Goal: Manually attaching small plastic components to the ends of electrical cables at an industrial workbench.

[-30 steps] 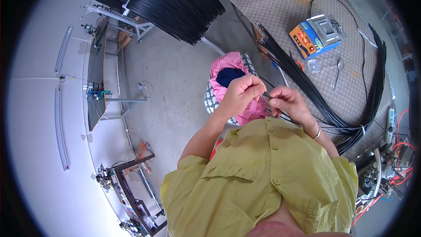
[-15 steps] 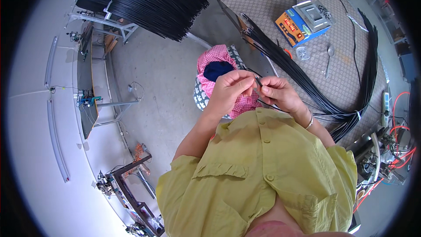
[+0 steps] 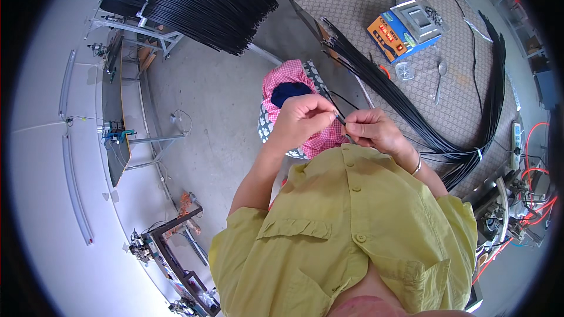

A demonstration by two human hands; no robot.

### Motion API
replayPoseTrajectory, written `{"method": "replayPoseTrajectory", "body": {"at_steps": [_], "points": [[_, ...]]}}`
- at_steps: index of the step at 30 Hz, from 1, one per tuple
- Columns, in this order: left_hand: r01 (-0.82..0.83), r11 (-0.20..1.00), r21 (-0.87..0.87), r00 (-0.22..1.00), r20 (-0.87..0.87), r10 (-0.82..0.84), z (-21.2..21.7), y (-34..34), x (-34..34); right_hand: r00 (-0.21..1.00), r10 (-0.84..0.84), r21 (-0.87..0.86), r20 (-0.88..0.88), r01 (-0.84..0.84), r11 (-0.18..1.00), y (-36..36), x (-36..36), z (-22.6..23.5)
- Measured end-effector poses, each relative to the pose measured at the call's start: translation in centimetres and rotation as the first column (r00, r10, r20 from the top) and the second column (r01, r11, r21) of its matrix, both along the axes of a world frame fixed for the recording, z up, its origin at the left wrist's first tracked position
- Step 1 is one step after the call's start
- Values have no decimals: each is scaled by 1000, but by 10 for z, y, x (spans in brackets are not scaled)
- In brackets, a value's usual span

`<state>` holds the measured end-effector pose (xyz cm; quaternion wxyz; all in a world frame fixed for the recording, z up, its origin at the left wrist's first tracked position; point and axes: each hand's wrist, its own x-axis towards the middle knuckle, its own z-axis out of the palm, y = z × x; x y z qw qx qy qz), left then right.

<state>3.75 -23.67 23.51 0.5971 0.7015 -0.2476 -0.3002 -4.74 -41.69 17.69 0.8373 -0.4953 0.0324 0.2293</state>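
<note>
Over my lap, a thin black cable (image 3: 340,118) spans the small gap between my two hands. My left hand (image 3: 303,120) pinches its end between thumb and index finger, where a small pale bit shows at the fingertips. A short way along, my right hand (image 3: 374,130) grips the same cable, thumb pressed against the curled fingers. Below the hands lies pink checked cloth (image 3: 286,73) with a dark blue patch (image 3: 289,93) on it. To the right, a long bundle of black cables (image 3: 396,97) curves over the patterned table (image 3: 364,0).
A blue and orange solder pot (image 3: 405,32) with a square metal top stands on the table, near a spoon (image 3: 440,76) and a small clear dish (image 3: 405,71). Thick black cable hanks (image 3: 205,6) hang on a rack at far left. Machines with red hoses (image 3: 517,211) stand at right.
My hands have drawn slightly apart, the left one moving a little left, so more of the cable shows between them. Both hands still pinch it.
</note>
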Motion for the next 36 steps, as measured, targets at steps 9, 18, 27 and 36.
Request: {"method": "replayPoseTrajectory", "body": {"at_steps": [9, 18, 27, 36], "points": [[-135, 989, -52, 987, 83, 139, -16, -10, 2, 993, -114, 4, -39, 114, 993, 5, 1, -2], [-477, 800, -365, 875, -283, 393, -34, -35, -33, 966, -259, 187, -5, 255, 948, 17, 3, -21], [-461, 786, -413, 841, -487, 237, -30, -32, -32, 970, -221, 227, 104, 193, 955, 11, 4, -17], [-267, 937, -225, 812, -576, 93, -13, -11, -5, 979, -137, 114, 153, 120, 986, 3, -1, -14]]}}
